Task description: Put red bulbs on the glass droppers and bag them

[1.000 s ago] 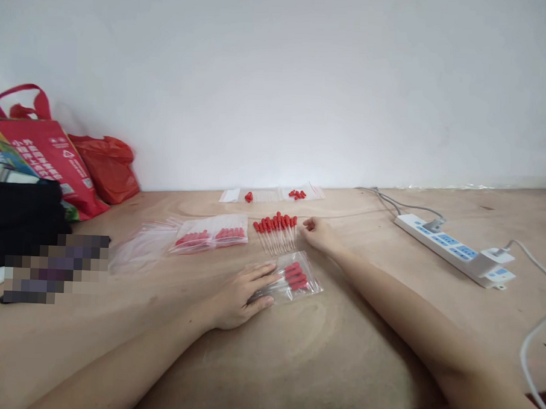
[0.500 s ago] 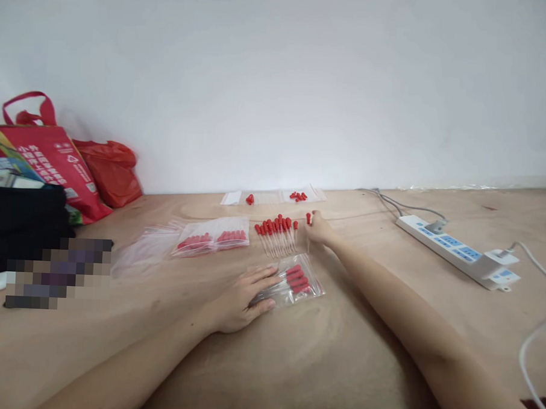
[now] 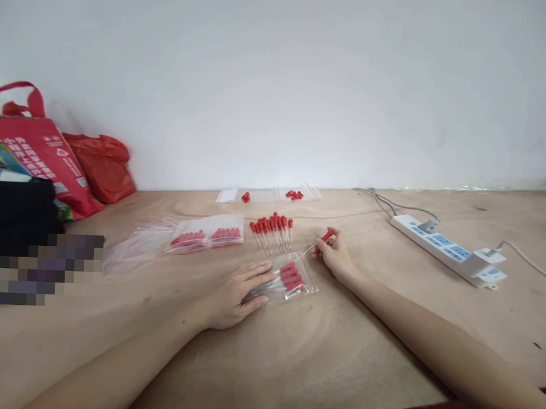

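Observation:
My left hand (image 3: 237,293) lies with its fingers stretched out over the closed end of a clear zip bag (image 3: 310,287), pressing it to the table. Inside that bag several droppers with red bulbs (image 3: 292,278) lie side by side, their lower ends partly hidden under my fingers. In my right hand (image 3: 337,255), fingers pinched, is a single dropper (image 3: 326,235); its red bulb points up and right, its clear tip slants down left near the bag's upper right corner. Just beyond the bag, a row of loose droppers (image 3: 273,231) rests on the table.
Zip bags filled with red-bulbed droppers (image 3: 208,232) lie left of the row, beside flat plastic bags (image 3: 140,244). Along the wall are more red bulbs (image 3: 294,195) and clear tubes. A power strip (image 3: 447,248) with cables is right; red bags (image 3: 53,159) stand left.
My right hand has lifted the dropper from the right end of the row and brought it nearer, tilting it toward the bag. My left hand stays on the bag.

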`<state>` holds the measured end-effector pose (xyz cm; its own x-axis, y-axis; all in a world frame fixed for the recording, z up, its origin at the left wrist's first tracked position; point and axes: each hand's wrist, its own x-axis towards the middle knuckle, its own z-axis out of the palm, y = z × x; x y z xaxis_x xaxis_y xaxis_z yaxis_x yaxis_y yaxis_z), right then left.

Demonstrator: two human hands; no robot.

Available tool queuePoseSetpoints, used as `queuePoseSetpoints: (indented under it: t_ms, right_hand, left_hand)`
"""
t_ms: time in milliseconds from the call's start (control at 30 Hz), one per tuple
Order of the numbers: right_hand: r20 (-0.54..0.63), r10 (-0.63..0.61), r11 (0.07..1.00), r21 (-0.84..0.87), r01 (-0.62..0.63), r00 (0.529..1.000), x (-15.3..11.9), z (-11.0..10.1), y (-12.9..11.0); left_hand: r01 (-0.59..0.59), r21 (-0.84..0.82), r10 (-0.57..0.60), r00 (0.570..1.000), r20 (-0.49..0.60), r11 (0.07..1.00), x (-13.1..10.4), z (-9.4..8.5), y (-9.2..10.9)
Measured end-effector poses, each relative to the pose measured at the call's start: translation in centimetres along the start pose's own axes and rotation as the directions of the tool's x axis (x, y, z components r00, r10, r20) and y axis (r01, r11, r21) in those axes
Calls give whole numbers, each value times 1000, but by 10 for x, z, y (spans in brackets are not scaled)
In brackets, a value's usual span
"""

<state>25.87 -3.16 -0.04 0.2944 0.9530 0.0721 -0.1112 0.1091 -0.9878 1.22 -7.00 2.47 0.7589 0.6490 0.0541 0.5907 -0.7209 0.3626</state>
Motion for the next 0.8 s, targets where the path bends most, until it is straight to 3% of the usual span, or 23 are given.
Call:
queuePoseSetpoints:
  t_ms: [167,333,533,600,700,800]
  right_hand:
    - [19,79,991,104,-81,997,-8,9,-3]
    - [150,158,977,120,-177,976,-15,13,-3]
    - [329,76,994,-99,-45,941,-13,3,-2]
    - [402,9,988,-142,53,916,-13,1,-2]
    - [523,-133,952,-169,255,842,-13,1,-2]
    - [639,-109,950,-159,269,761,-11,2,1]
  left_hand:
    - [-3,15,3,1000,-1,1000,1,-1,1]
    - [-27,19,27,1000,-15,999,0,0,0]
    - [-30,9,30,999,-18,1000,0,0,-1]
    - [-29,5,29,999,-21,1000,0,0,0]
    - [-32,4,32,999,-26,999,0,-1,2]
    - [-25,18,25,1000,-16,1000,0,-1,3]
